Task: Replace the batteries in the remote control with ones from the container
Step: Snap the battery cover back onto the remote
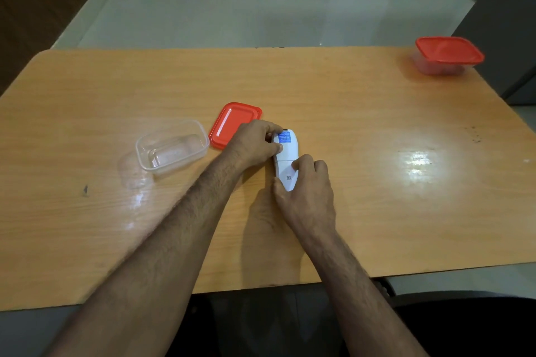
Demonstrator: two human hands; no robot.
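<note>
White remote (285, 161): back side up, mid-table (377, 124), blue label at far end, code mark near end. Left hand (255, 143): fingers curled round remote's far end, thumb on its edge. Right hand (306, 185): fingers curled over near end, thumb along left edge. Clear container (172, 148): open, left of remote, contents cannot be told. Red lid (232, 124): flat, between container and remote, partly under left hand. Second container, red-lidded (448, 55): closed, far right corner

Open container (171, 146) left of lid (233, 124), touching.
</note>
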